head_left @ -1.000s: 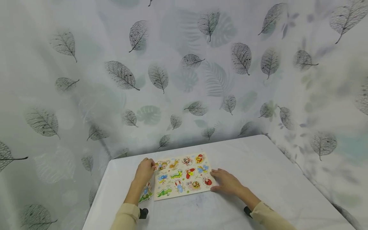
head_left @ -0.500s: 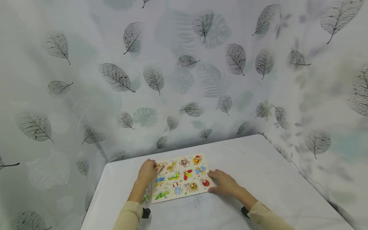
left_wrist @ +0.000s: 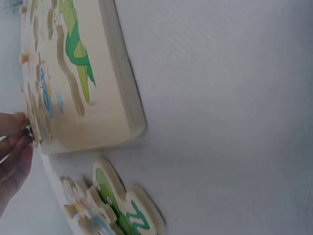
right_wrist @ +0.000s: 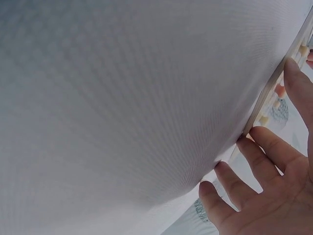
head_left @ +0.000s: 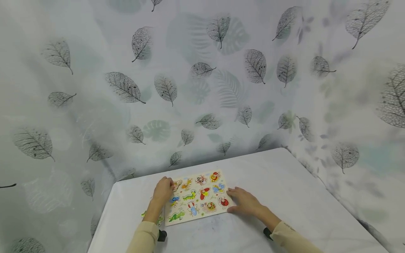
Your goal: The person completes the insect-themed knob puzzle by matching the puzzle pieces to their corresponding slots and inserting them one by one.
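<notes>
A wooden peg puzzle board [head_left: 186,218] with bright insect pictures lies on the white table. At its far left corner my left hand [head_left: 162,191] pinches a small puzzle piece [left_wrist: 32,132], mostly hidden by the fingers. That piece sits on or just over the board; I cannot tell whether it lies in its recess. My right hand [head_left: 246,202] rests against the board's right edge, and in the right wrist view its fingers are spread, with fingertips touching the rim. A green grasshopper [left_wrist: 76,49] shows near the board's front left corner.
Loose puzzle pieces [left_wrist: 129,213], one of them green, lie in a heap left of the board, partly behind my left forearm in the head view. Leaf-patterned curtain [head_left: 202,95] hangs behind and beside the table [head_left: 269,172].
Relative to the board, my left hand has shifted slightly right with the piece, onto the far left corner. My right hand stays at the right edge. The head view has turned a little.
</notes>
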`<state>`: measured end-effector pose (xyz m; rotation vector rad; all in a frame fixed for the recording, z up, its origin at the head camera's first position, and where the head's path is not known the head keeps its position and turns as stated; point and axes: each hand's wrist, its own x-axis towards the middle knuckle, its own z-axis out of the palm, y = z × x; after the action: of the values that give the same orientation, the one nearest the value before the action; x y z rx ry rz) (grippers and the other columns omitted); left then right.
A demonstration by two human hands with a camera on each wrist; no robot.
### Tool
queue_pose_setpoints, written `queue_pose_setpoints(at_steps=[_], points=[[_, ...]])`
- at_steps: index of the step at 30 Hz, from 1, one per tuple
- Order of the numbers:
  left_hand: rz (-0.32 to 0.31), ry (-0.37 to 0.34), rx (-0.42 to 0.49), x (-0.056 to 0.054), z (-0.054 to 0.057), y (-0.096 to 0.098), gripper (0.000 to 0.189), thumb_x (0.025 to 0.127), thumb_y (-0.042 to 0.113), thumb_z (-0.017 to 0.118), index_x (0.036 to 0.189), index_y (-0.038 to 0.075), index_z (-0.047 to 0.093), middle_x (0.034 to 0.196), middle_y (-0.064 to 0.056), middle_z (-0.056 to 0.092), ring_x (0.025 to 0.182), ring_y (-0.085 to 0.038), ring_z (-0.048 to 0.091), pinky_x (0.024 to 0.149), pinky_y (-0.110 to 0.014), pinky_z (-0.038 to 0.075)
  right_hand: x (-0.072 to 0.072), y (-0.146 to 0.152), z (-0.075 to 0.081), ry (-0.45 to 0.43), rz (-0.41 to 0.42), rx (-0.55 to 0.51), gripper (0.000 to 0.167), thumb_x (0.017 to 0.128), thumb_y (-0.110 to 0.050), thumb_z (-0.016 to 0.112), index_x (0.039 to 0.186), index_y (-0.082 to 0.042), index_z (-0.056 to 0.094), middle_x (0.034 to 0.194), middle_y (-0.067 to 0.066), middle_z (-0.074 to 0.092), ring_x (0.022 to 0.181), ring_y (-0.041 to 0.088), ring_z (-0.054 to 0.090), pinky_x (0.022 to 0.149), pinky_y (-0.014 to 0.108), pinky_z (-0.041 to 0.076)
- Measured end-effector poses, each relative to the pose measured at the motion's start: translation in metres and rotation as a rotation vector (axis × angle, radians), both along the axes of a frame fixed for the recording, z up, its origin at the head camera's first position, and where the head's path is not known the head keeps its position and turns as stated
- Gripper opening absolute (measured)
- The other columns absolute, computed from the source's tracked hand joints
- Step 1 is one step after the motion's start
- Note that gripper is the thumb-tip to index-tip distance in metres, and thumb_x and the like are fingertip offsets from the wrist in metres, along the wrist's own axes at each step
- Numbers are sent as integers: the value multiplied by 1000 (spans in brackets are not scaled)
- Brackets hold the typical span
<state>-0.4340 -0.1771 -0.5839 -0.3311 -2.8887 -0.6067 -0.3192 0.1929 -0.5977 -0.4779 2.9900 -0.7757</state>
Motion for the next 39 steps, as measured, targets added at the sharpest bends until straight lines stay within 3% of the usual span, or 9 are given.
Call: queue_pose_setpoints(at_steps=[13,25,35,39], points=[[5,-16,-5,-6,-6,7,10,97,5,73,89,6,67,89,-5,56,78,-20,56,73,-40,55,-1,1,0,6,7,0,77,82,-41,88,144,-6,61,153,12,56,147,42,42,118,63,36],[21,7,-6,-2,-1,8,6,96,6,74,91,3,70,90,-6,58,81,-22,58,75,-43,56,-3,2,-2,26,19,19,77,83,-44,86,145,-7,61,154,11,55,147,41,43,118,62,36],[17,44,-10,-7,-11,3,13,96,7,75,87,7,66,89,-6,57,80,-22,56,72,-43,55,-2,1,-3,30,16,15,77,82,-43,87,144,-6,62,152,12,56,146,41,44,117,62,37],[-1,32,14,-5,-11,2,8,96,7,74,92,5,68,91,-7,58,81,-23,58,73,-43,56,-2,1,-2,24,11,17,77,82,-43,88,144,-6,62,153,11,56,146,41,44,117,62,37]])
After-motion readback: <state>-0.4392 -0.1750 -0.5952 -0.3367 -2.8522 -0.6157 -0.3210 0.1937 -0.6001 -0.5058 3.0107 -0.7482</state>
